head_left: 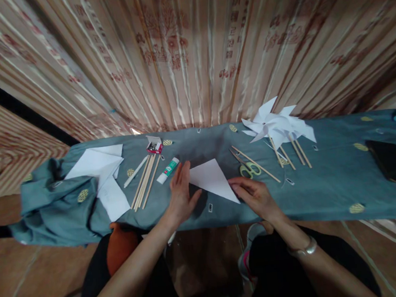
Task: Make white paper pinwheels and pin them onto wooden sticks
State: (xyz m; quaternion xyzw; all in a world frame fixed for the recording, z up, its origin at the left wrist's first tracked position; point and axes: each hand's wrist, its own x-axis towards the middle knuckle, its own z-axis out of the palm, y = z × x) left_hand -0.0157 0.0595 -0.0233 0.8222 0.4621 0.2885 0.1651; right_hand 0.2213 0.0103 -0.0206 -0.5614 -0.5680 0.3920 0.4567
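Observation:
A white sheet of paper folded into a triangle lies in front of me on the cloth. My left hand rests at its left corner, fingers stretched and thumb spread apart. At the right edge, my right hand pinches the paper between thumb and fingers. Left of my left hand lies a green and white glue stick. Scissors with pale green handles and a single wooden stick lie just beyond my right hand.
Several wooden sticks, a white pen, a small red box of pins and white paper sheets lie to the left. White paper pinwheels on sticks lie to the right, with a black phone farther over. A curtain hangs behind.

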